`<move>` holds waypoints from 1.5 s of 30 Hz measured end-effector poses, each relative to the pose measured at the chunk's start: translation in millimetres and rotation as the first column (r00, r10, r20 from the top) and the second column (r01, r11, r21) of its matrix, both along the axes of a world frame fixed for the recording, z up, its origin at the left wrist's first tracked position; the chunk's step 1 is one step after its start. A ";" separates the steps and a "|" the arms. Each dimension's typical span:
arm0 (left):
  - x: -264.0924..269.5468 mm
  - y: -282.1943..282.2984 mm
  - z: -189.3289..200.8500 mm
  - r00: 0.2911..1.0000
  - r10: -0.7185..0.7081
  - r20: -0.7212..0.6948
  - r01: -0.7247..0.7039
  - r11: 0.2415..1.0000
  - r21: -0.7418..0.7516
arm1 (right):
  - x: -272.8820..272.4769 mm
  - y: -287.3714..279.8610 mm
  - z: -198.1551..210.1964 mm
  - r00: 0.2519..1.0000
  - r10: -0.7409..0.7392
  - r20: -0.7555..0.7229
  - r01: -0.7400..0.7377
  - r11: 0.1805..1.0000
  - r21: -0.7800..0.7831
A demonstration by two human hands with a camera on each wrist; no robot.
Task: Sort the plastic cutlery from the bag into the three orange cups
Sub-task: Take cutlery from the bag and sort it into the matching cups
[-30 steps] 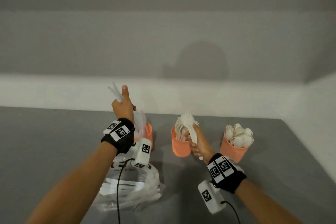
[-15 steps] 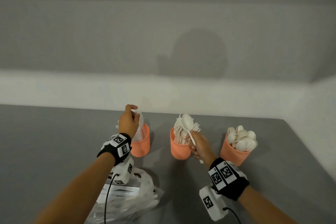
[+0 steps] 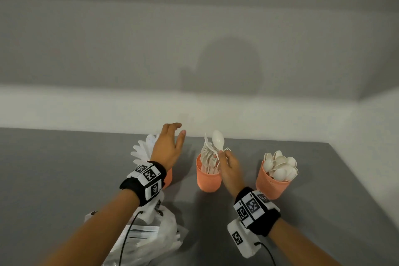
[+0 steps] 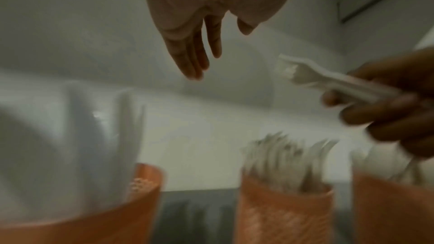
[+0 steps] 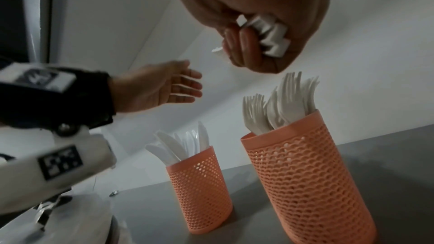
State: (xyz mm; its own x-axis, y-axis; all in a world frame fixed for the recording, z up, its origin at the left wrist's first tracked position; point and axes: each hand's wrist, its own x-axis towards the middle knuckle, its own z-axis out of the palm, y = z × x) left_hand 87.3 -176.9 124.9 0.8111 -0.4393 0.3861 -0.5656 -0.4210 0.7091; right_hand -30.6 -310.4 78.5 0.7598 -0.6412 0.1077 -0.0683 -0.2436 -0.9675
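Holding spoon (image 3: 218,141) in right hand (image 3: 230,168), left hand (image 3: 167,149) empty, fingers spread

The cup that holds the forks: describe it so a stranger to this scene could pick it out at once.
On the grey table three orange cups stand in a row near the white wall. The fork cup is the middle one, just left of the right hand. White tines stick up from it, while the left cup holds knives and the right cup holds spoons.

Orange perforated cups (image 5: 307,172), white cutlery (image 3: 218,141), grey table (image 3: 64,168), black-and-white wristbands (image 3: 149,176).
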 end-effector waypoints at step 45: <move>-26.3 -50.3 4.7 0.992 0.091 0.084 -0.108 0.966 0.234 | -102.9 -151.4 9.5 0.933 -0.332 -0.141 0.251 0.878 -0.408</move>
State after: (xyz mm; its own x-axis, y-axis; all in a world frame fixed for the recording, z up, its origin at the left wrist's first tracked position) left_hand 60.9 -227.2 129.5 0.8291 -0.4441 0.3395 -0.5584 -0.6289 0.5409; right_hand -133.5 -461.8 87.9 0.5756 -0.7779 0.2519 -0.3758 -0.5253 -0.7634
